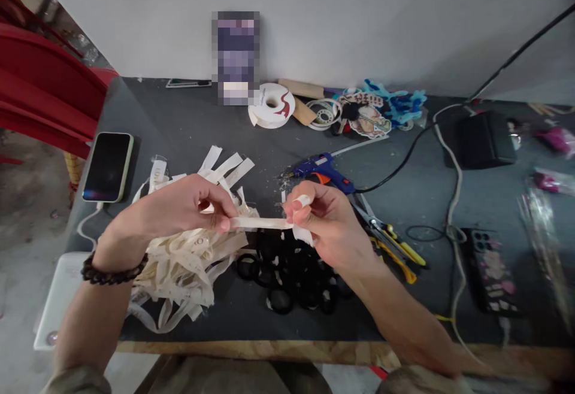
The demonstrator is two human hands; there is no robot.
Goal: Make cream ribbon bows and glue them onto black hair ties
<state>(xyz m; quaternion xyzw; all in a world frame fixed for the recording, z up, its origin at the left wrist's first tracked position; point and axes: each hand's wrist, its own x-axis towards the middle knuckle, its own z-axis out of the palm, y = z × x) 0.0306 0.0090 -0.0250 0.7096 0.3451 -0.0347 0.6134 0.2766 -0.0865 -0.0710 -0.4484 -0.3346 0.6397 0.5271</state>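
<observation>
A cream ribbon strip (260,223) is stretched level between my two hands, above the dark tabletop. My left hand (179,205) pinches its left end between thumb and fingertips. At the other end, the fingers of my right hand (330,220) are closed on the ribbon, and a short white tail hangs below them. A white wrap covers one right fingertip. Beneath my left hand lies a loose heap of cream ribbon pieces (188,268), some with printing. Below and between the hands sits a pile of black ring-shaped bands (281,300) with whitish bits on them.
A blue glue gun (323,169) lies beyond my right hand, its black cord running right. Scissors and yellow-handled tools (395,250) are beside my right wrist. A ribbon spool (272,105) stands near the wall. Phones (108,166) lie at both sides, with a black box (485,139) at right.
</observation>
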